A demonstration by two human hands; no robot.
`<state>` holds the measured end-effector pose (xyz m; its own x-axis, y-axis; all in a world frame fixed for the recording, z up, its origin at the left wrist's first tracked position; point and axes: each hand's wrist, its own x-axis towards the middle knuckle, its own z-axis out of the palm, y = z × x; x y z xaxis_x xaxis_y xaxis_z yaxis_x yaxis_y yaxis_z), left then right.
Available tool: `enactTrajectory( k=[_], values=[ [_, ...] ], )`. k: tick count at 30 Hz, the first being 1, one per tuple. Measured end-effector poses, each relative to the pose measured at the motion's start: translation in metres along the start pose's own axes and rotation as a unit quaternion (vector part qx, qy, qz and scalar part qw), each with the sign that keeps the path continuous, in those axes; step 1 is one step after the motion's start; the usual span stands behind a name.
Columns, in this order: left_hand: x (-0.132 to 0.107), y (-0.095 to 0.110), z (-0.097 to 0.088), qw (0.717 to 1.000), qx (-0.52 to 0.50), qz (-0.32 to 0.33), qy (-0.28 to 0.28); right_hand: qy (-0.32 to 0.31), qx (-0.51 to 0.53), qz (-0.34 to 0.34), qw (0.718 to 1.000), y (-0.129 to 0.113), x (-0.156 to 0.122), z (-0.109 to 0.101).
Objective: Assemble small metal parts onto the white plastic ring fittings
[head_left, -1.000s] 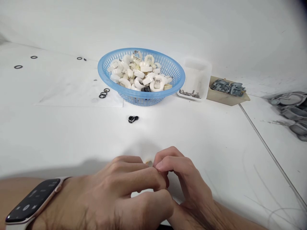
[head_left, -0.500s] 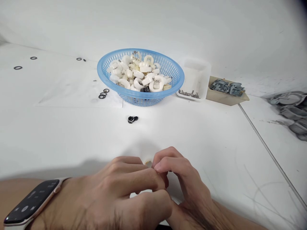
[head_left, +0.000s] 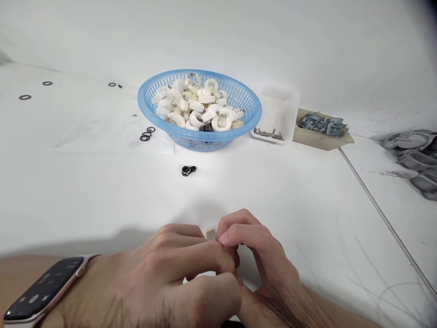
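At the lower middle, my left hand [head_left: 184,269] and my right hand [head_left: 257,248] meet, fingers curled and fingertips pressed together. Between them shows the edge of an off-white carburetor float [head_left: 210,234], its look matching the floats in the basket; most of it is covered by the fingers. My left hand's back hides what its fingertips do. Beyond the hands lies a small black plastic part [head_left: 188,171] with a thin light ring around it.
A blue basket [head_left: 252,107] holds white floats. Beside it stand a white tray [head_left: 290,109] of metal pins and a beige tray [head_left: 316,141] with metal carburetor bodies. Grey metal parts [head_left: 418,159] lie far right. Several black O-rings [head_left: 145,136] rest at left on a white sheet [head_left: 92,141].
The hands keep almost the same pose. My left thumb has shifted very slightly left; the objects on the table stay in place.
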<state>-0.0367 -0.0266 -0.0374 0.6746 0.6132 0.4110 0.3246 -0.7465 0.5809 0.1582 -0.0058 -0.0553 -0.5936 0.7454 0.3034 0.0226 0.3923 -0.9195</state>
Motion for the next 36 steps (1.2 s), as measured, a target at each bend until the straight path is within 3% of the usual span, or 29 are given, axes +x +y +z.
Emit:
enactTrajectory(
  k=[7, 15, 29, 36],
  values=[
    [0.0003, -0.001, -0.0017, 1.0, -0.026, 0.007, -0.008, 0.001, -0.002, 0.005, 1.0, -0.0045, 0.0005, 0.0002],
    [0.0038, -0.0026, 0.0018, 0.999, -0.012, 0.008, 0.036, 0.024, 0.005, 0.005, 1.0, -0.0037, 0.0014, 0.0023],
    [0.0059, -0.0013, 0.0002, 1.0, -0.008, 0.019, 0.016, 0.019, 0.001, 0.005, 1.0, -0.0032, 0.0021, 0.0014],
    [0.0065, -0.0018, 0.0006, 1.0, -0.008, 0.008, 0.016, -0.024, -0.021, 0.018, 0.999, -0.0065, 0.0025, -0.0042]
  ],
)
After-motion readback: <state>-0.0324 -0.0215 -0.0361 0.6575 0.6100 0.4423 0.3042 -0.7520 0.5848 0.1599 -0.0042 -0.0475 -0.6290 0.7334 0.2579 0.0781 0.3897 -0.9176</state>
